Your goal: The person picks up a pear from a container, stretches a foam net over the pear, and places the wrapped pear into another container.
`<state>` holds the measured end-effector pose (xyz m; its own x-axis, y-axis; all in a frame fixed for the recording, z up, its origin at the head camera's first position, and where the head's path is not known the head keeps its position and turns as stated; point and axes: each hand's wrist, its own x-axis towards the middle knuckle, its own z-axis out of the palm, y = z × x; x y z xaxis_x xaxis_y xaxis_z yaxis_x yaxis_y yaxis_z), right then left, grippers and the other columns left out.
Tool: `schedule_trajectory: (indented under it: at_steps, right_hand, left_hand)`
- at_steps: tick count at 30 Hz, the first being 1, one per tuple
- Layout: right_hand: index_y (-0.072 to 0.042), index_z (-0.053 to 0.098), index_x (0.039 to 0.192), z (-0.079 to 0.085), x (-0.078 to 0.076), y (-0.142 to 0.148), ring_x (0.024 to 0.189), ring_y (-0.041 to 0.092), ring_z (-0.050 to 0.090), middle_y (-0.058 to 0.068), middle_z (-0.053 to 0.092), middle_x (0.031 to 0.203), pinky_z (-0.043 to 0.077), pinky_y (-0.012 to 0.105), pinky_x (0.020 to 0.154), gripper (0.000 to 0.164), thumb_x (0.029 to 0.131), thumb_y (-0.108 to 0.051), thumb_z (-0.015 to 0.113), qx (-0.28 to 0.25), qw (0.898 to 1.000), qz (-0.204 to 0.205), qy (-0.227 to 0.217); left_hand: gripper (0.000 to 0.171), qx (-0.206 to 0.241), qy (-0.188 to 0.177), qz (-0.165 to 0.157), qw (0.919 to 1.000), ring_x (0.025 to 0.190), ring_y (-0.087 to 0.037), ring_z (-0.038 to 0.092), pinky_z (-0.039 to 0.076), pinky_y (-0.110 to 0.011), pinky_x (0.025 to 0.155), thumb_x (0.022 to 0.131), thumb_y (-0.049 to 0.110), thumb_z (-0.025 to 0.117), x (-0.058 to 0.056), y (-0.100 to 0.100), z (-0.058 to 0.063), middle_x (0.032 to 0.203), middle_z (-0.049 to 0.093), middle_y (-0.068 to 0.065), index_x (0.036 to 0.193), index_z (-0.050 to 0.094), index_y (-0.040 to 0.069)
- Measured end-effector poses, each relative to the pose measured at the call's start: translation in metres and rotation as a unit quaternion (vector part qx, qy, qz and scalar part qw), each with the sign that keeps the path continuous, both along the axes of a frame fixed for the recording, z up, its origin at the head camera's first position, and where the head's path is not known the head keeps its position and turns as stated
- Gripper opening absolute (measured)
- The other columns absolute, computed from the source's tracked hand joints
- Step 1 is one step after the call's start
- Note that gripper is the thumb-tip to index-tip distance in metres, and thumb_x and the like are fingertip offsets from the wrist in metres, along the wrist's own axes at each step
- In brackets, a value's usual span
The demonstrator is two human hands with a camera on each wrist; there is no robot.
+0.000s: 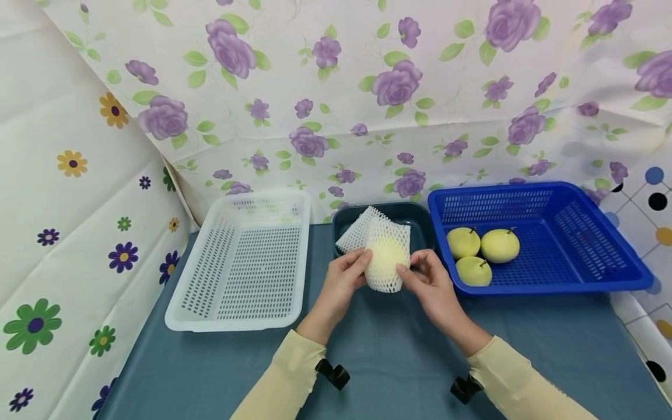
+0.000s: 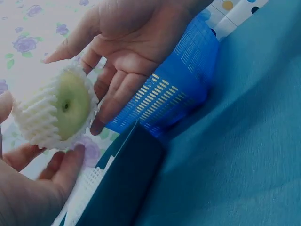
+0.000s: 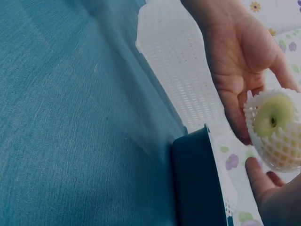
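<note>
Both hands hold a yellow-green pear [image 2: 75,106] in a white foam net sleeve [image 1: 387,238], over the front of a dark green box [image 1: 426,233]. My left hand [image 1: 340,284] pinches the sleeve's left side with thumb and fingers. On the other side, my right hand [image 1: 434,287] grips the sleeve between thumb and fingers. In both wrist views the bottom of the pear shows through the sleeve's open end. Another foam net [image 1: 354,232] lies in the box behind, partly hidden by the held one.
A blue basket [image 1: 546,288] at the right contains three bare pears [image 1: 500,245]. To the left stands a white perforated basket [image 1: 238,274]. A blue-green cloth [image 1: 399,350] covers the table, and flowered sheets [image 1: 336,105] hang behind and at the left.
</note>
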<state>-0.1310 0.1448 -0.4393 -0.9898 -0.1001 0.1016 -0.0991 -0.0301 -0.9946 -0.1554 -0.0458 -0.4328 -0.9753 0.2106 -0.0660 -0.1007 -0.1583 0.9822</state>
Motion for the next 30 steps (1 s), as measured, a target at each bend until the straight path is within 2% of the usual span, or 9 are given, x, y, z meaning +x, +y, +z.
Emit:
schedule_trajectory:
  at_steps: [3, 6, 12, 15, 18, 21, 26, 28, 30]
  right_hand:
    - [-0.01, 0.041, 0.103, -0.001, 0.0, -0.001, 0.087, 0.012, 0.064, 0.005, 0.05, 0.099, 0.055, 0.028, 0.072, 0.028, 0.091, -0.021, 0.063, -0.006, 1.0, 0.003, 0.004]
    - [-0.009, 0.042, 0.102, -0.002, 0.001, -0.002, 0.091, 0.012, 0.065, 0.005, 0.048, 0.1, 0.056, 0.029, 0.073, 0.028, 0.089, -0.021, 0.064, -0.016, 1.0, 0.002, 0.006]
    - [-0.001, 0.045, 0.101, -0.002, 0.001, 0.0, 0.093, 0.014, 0.064, 0.007, 0.049, 0.103, 0.057, 0.038, 0.077, 0.021, 0.095, -0.019, 0.055, -0.038, 0.999, 0.005, 0.028]
    - [0.0, 0.042, 0.11, -0.002, 0.001, 0.001, 0.094, 0.015, 0.064, 0.009, 0.048, 0.108, 0.056, 0.04, 0.079, 0.027, 0.094, -0.016, 0.056, -0.054, 0.998, 0.004, 0.024]
    - [-0.004, 0.037, 0.127, -0.002, 0.0, 0.002, 0.095, 0.015, 0.064, 0.01, 0.047, 0.114, 0.056, 0.036, 0.08, 0.043, 0.092, -0.015, 0.06, -0.058, 0.998, -0.002, 0.012]
    - [-0.007, 0.037, 0.136, -0.003, -0.001, 0.002, 0.095, 0.015, 0.064, 0.013, 0.05, 0.117, 0.056, 0.032, 0.08, 0.053, 0.09, -0.016, 0.062, -0.041, 0.999, -0.002, 0.01]
    - [-0.012, 0.05, 0.129, -0.004, -0.004, 0.002, 0.098, 0.019, 0.062, 0.009, 0.055, 0.115, 0.055, 0.027, 0.079, 0.046, 0.087, -0.023, 0.066, 0.025, 0.999, -0.016, 0.023]
    - [-0.016, 0.047, 0.13, -0.005, -0.005, 0.001, 0.103, 0.019, 0.06, 0.006, 0.054, 0.119, 0.054, 0.025, 0.08, 0.048, 0.087, -0.025, 0.067, 0.04, 0.999, -0.018, 0.019]
    - [-0.017, 0.043, 0.13, -0.005, -0.006, 0.0, 0.108, 0.017, 0.06, 0.005, 0.053, 0.123, 0.054, 0.025, 0.082, 0.052, 0.086, -0.025, 0.068, 0.037, 0.999, -0.011, 0.004]
  left_hand:
    - [0.046, -0.036, 0.017, -0.019, 0.999, 0.096, -0.013, 0.063, 0.053, -0.03, 0.083, 0.086, 0.044, 0.064, 0.001, 0.0, -0.002, 0.116, 0.063, -0.006, 0.124, 0.061, 0.018]
    - [0.051, -0.048, 0.022, -0.023, 0.9983, 0.096, -0.014, 0.062, 0.052, -0.029, 0.083, 0.083, 0.042, 0.068, 0.001, 0.0, -0.002, 0.114, 0.063, -0.007, 0.126, 0.057, 0.017]
    - [0.052, -0.014, -0.007, 0.022, 0.9996, 0.089, -0.012, 0.063, 0.053, -0.025, 0.075, 0.083, 0.043, 0.068, -0.001, 0.002, -0.003, 0.106, 0.066, -0.009, 0.119, 0.055, 0.008]
    - [0.047, -0.021, 0.003, 0.022, 0.9995, 0.088, -0.011, 0.062, 0.052, -0.025, 0.074, 0.086, 0.044, 0.064, -0.002, 0.002, -0.004, 0.107, 0.066, -0.008, 0.119, 0.059, 0.01]
    - [0.042, -0.047, 0.024, 0.016, 0.9985, 0.091, -0.01, 0.059, 0.05, -0.025, 0.077, 0.09, 0.043, 0.06, -0.003, 0.001, -0.004, 0.111, 0.063, -0.005, 0.122, 0.062, 0.017]
    - [0.04, -0.07, 0.042, 0.014, 0.9965, 0.094, -0.01, 0.058, 0.049, -0.025, 0.08, 0.093, 0.039, 0.057, -0.002, 0.001, -0.001, 0.115, 0.062, -0.006, 0.126, 0.059, 0.016]
    - [0.041, -0.081, 0.044, 0.017, 0.9956, 0.098, -0.008, 0.06, 0.049, -0.028, 0.089, 0.095, 0.031, 0.054, 0.005, 0.0, 0.017, 0.117, 0.064, -0.015, 0.127, 0.053, 0.004]
    - [0.042, -0.083, 0.042, 0.007, 0.9957, 0.099, -0.008, 0.061, 0.048, -0.029, 0.092, 0.095, 0.031, 0.054, 0.008, 0.0, 0.022, 0.117, 0.065, -0.015, 0.127, 0.053, 0.003]
    - [0.044, -0.082, 0.039, -0.013, 0.9958, 0.1, -0.01, 0.062, 0.049, -0.03, 0.093, 0.094, 0.032, 0.056, 0.009, 0.0, 0.022, 0.117, 0.065, -0.014, 0.128, 0.053, 0.005]
